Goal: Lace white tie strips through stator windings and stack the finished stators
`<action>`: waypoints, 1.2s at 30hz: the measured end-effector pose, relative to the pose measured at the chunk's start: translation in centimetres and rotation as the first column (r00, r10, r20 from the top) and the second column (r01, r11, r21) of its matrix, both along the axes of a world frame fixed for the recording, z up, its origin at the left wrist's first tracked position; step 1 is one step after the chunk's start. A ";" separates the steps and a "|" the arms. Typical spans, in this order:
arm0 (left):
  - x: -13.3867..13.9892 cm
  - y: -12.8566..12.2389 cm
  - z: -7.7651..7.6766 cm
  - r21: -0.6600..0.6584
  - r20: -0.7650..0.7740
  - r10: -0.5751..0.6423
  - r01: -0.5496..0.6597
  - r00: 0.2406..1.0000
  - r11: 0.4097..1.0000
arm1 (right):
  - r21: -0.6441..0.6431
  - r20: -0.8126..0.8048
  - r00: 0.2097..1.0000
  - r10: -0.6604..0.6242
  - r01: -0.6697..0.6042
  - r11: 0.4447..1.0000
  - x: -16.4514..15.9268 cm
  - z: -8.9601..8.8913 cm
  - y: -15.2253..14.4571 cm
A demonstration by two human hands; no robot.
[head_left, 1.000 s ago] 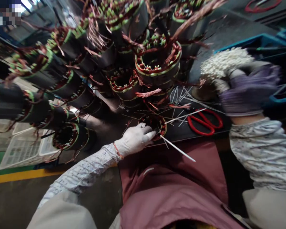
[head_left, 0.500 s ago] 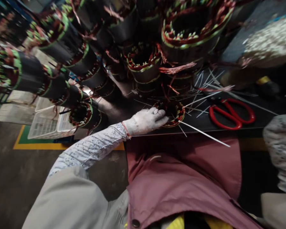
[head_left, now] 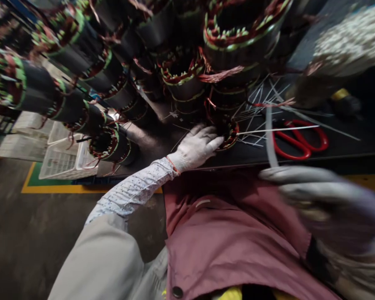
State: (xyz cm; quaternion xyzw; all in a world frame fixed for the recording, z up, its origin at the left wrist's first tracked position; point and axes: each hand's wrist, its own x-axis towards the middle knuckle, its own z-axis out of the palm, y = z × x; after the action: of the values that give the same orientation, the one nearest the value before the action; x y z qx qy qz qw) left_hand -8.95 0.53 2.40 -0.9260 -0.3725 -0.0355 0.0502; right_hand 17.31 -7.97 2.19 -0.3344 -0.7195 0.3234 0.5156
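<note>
Right hand (head_left: 325, 196), gloved and blurred, now sits at the near edge of the bench (head_left: 250, 157), in front of the apron (head_left: 237, 225). A second ago it is over at the white bundle (head_left: 346, 41); half a second later, out of sight. A pale strip (head_left: 270, 137) now rises from its fingertips, apparently pinched there, though blur hides the grip itself. Wound core, a copper ring with green-edged liners (head_left: 233, 137), stays put at the bench edge. Left hand (head_left: 195, 148), white glove, remains on its left rim, fingers half-curled; cannot tell if gripping or only steadying. Also changed: the strip lately jutting from the near rim over the apron no longer shows there. One thin white strip (head_left: 256, 132) runs rightward from the rim, crossing over the red scissors (head_left: 296, 135); whether it is the same one, cannot tell. Reading for the work: core stays under the left hand, a strip is at the right, not yet at the ring. Loose strips (head_left: 276, 92) lie scattered behind the scissors; stacked cores (head_left: 187, 89) stand beyond.
</note>
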 end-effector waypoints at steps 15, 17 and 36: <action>0.4 0.5 -0.1 -0.094 0.078 0.077 -0.069 0.994 0.993 | -0.325 -0.054 0.998 0.015 -0.032 0.945 -2.6 -3.8 -2.1; 0.3 0.6 -0.2 -0.094 0.093 0.068 -0.060 0.993 0.994 | -0.392 -0.026 1.000 -0.003 -0.007 0.920 -2.5 -3.4 -2.1; -0.1 0.4 -0.4 -0.122 0.240 0.103 -0.075 0.965 0.990 | -0.272 0.015 0.988 -0.155 0.153 0.950 -6.3 -5.0 1.8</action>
State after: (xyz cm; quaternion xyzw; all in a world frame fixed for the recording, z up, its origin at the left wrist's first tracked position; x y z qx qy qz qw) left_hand -9.00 0.97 2.04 -0.8981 -0.4185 -0.1268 -0.0466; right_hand 10.97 -6.18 -2.83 -0.4561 -0.6382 0.3792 0.4907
